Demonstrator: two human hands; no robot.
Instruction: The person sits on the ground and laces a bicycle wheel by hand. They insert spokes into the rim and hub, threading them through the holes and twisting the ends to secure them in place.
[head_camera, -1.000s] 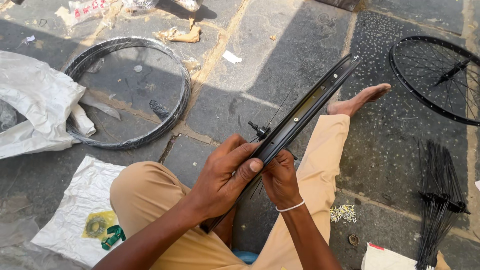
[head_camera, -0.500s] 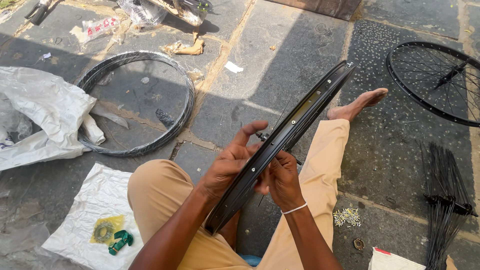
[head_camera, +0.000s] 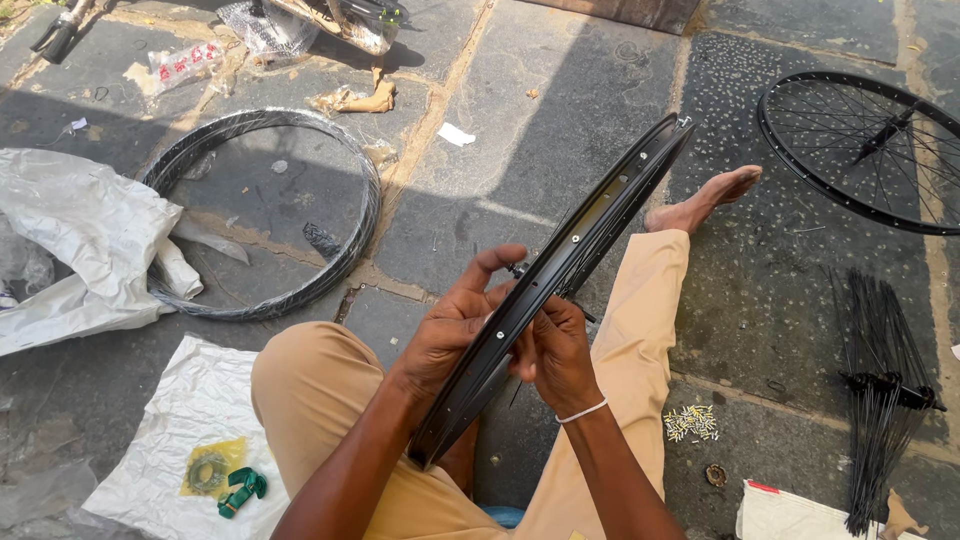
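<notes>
Sitting cross-legged on stone paving, the person holds a bare black wheel rim (head_camera: 560, 280) edge-on over the lap. Rim's long line runs diagonally: near end low at the lap, far end up and right, above the bare foot (head_camera: 705, 200).

Left hand (head_camera: 450, 330) lies on the left face of the rim, fingers wrapped over its edge, thumb raised; closed on the rim, carrying it. Right hand (head_camera: 550, 350) sits on the right face, directly across from the left, fingers curled and pinched at the rim's inner side. Cannot tell whether it grips the rim itself or a small part there; a short dark stub (head_camera: 516, 270) pokes out just above the two hands, too small to identify.

Key relation: both hands bracket the rim near its lower third, so most of its length extends away from the grip, up and to the right. Drilled holes show along the inner channel above the hands.

Around:
- loose tyre (head_camera: 265, 210) on the paving to the left
- spoked wheel (head_camera: 870, 150) far right
- bundle of black spokes (head_camera: 885, 390) and a small heap of pale nipples (head_camera: 690, 422) near the right knee
- white sheet (head_camera: 190, 420) with a sprocket (head_camera: 207, 470) left of the lap
</notes>
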